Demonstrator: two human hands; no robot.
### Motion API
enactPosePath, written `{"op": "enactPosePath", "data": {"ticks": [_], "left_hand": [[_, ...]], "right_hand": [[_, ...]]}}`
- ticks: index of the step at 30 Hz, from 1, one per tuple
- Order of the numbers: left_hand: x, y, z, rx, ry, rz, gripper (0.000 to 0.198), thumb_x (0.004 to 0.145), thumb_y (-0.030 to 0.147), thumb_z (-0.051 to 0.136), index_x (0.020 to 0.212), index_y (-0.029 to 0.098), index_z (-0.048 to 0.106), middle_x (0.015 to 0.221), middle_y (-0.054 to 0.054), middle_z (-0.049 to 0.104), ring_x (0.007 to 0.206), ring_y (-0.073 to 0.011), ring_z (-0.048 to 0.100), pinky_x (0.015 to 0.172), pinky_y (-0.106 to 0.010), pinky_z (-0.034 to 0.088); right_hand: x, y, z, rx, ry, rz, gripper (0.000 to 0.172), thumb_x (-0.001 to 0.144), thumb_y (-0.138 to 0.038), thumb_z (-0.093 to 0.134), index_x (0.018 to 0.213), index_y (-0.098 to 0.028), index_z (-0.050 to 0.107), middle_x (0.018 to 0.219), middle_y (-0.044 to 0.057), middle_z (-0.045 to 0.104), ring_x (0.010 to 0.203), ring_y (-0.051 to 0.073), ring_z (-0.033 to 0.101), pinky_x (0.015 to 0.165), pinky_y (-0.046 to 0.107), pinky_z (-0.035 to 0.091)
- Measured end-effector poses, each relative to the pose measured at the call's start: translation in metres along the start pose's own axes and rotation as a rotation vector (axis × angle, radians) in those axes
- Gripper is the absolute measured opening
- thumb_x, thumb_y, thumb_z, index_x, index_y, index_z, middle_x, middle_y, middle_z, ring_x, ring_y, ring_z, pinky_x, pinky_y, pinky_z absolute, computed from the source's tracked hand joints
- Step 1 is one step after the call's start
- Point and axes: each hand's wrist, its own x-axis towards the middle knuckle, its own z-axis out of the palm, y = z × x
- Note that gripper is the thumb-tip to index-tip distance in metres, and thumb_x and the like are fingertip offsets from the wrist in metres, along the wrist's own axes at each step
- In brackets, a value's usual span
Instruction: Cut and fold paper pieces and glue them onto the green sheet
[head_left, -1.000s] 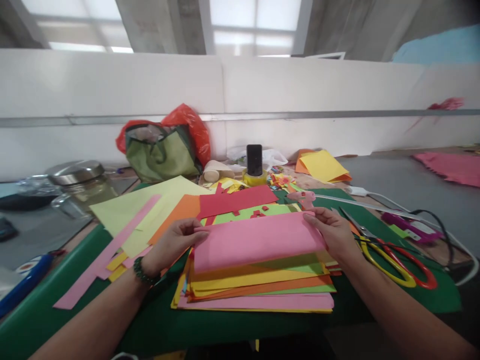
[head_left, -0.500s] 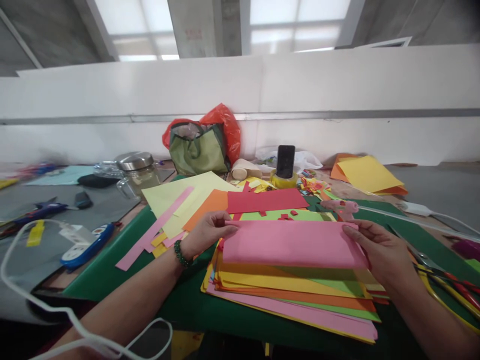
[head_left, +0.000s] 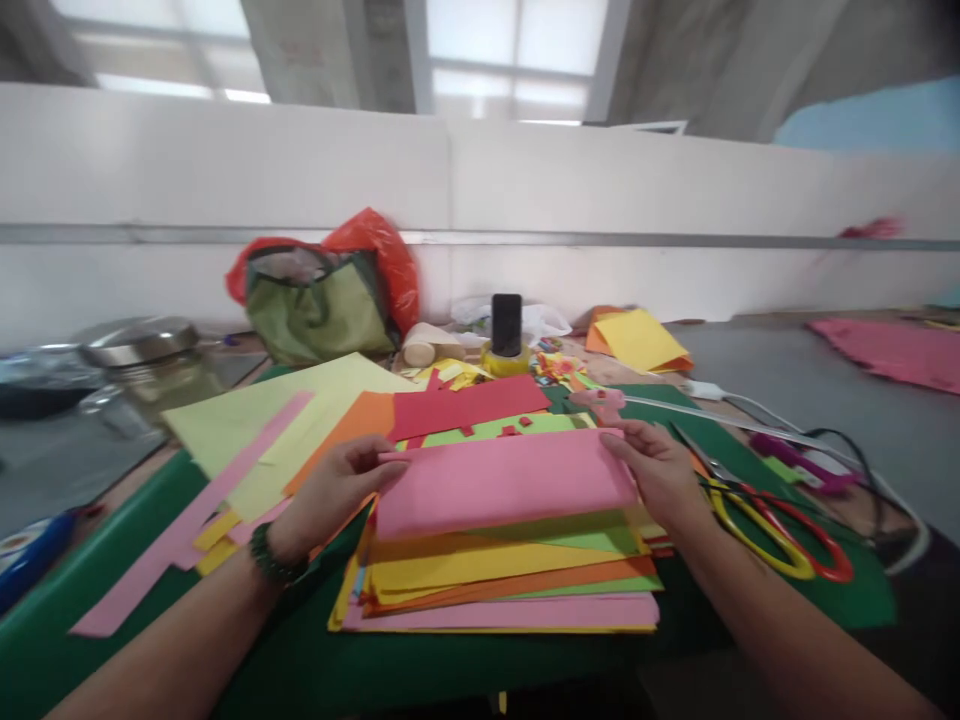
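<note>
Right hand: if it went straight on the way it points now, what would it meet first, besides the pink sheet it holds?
Probably the pink glue gun, which appears just beyond the right hand, past the far edge of the pink sheet. The depth between them is hard to judge.

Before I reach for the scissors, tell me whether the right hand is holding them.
No, the right hand holds the pink sheet, while the scissors lie on the green covering.

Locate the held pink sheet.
In the head view, the pink sheet is just below centre, held at its ends by the left hand and right hand, over the stack and nearer than the red sheet.
</note>
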Motion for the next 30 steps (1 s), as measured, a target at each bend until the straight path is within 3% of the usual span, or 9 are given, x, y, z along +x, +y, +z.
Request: {"op": "enactPosePath", "data": {"ticks": [18,30], "left_hand": [[0.0049,-0.0037,-0.0029,-0.043,-0.016,-0.075,0.036,0.061,0.051,0.075,0.065,0.017,0.061,0.064,0.000,0.059,0.062,-0.0139,0.051,0.054,-0.022,0.043],[0.0017,-0.0015,0.0007,-0.086,-0.020,-0.088,0.036,0.064,0.046,0.073,0.061,0.016,0.054,0.056,0.004,0.049,0.054,-0.0091,0.044,0.051,-0.020,0.034]], "right_hand": [[0.0043,0.0030,-0.0023,0.064,-0.046,-0.036,0.034,0.051,-0.038,0.087,0.064,-0.018,0.063,0.057,-0.006,0.062,0.052,0.006,0.050,0.049,0.017,0.036],[0.0007,-0.0014,-0.0015,0.013,0.055,0.044,0.044,0.037,-0.042,0.090,0.063,-0.019,0.063,0.057,-0.004,0.064,0.049,0.008,0.054,0.045,0.016,0.041]]}}
